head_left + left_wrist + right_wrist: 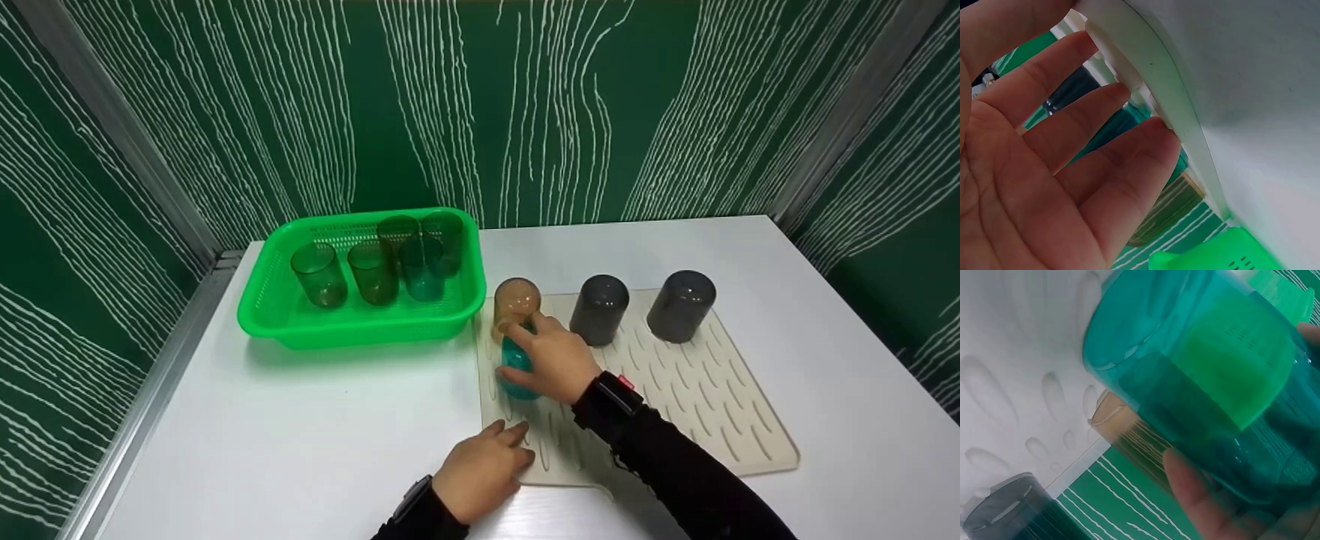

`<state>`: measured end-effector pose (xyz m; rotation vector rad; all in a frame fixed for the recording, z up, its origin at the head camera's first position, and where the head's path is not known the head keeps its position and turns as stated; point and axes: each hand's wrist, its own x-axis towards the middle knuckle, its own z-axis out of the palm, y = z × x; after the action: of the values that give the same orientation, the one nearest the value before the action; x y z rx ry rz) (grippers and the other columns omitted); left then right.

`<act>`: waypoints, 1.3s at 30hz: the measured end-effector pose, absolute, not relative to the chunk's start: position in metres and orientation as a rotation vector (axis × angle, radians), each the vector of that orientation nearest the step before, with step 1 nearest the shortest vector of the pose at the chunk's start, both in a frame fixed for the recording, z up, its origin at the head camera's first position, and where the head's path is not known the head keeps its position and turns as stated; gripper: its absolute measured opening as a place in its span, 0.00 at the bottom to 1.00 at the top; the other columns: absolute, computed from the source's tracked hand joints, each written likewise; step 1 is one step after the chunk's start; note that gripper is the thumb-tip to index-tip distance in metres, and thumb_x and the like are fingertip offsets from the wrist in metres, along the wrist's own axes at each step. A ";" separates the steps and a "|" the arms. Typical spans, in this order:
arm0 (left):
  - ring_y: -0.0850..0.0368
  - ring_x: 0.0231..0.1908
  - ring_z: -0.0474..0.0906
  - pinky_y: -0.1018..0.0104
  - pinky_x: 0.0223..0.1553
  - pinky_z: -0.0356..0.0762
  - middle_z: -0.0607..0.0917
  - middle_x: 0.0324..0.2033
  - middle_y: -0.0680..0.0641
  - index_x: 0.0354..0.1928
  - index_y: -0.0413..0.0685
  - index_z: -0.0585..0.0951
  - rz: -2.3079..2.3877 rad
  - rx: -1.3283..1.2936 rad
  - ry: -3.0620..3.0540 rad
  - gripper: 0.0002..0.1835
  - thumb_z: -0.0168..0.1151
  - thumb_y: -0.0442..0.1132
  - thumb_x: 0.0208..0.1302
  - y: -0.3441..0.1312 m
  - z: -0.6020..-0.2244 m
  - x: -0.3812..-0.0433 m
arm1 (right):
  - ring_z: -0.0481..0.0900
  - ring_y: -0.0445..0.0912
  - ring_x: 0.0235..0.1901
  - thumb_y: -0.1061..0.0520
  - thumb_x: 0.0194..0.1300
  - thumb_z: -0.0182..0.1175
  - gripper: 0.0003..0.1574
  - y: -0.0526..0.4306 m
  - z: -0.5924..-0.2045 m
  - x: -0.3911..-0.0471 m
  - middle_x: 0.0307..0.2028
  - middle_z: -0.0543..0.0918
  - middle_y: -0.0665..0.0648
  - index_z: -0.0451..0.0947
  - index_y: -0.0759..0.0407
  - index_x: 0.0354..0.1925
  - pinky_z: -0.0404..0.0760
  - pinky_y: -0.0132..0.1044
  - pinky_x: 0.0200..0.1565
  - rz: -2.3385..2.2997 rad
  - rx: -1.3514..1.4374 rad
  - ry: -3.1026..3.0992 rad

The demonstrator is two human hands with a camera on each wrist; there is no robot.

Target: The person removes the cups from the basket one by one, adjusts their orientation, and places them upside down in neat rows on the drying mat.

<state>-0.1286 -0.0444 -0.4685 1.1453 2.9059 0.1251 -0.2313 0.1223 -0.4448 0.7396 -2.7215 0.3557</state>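
My right hand (559, 358) grips a teal see-through cup (515, 354), thumb on one side and fingers on the other. The cup is bottom up, with its rim right at the cream drying mat (772, 450) in the right wrist view. Just behind it an amber cup (516, 294) stands upside down on the mat. My left hand (480, 472) lies at the mat's front left corner, fingers extended and holding nothing. In the left wrist view its fingertips (1157, 132) are right at the mat's edge.
Two dark grey cups (600, 309) stand upside down along the mat's back edge, right of the amber one. To the left a green plastic basket (360, 332) holds several upright see-through cups (319, 279). Green walls with white lines enclose the white table (322, 450).
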 end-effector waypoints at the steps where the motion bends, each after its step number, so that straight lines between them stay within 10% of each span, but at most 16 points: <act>1: 0.45 0.58 0.79 0.59 0.50 0.83 0.80 0.61 0.50 0.46 0.59 0.87 0.129 1.140 2.903 0.16 0.72 0.43 0.53 -0.045 -0.468 -0.128 | 0.81 0.58 0.42 0.33 0.55 0.68 0.37 0.122 -0.446 -0.231 0.51 0.79 0.66 0.75 0.44 0.59 0.84 0.54 0.35 0.350 0.739 -2.719; 39: 0.52 0.55 0.80 0.64 0.56 0.79 0.82 0.57 0.51 0.38 0.58 0.86 0.201 1.325 2.931 0.05 0.66 0.45 0.61 -0.052 -0.474 -0.135 | 0.79 0.57 0.47 0.36 0.62 0.64 0.35 0.124 -0.410 -0.228 0.50 0.77 0.62 0.75 0.52 0.60 0.82 0.53 0.44 0.618 0.700 -2.600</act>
<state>-0.1351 -0.0520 -0.4737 1.3253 2.9313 0.2012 -0.2277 0.1241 -0.4104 0.6998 -2.5997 0.6183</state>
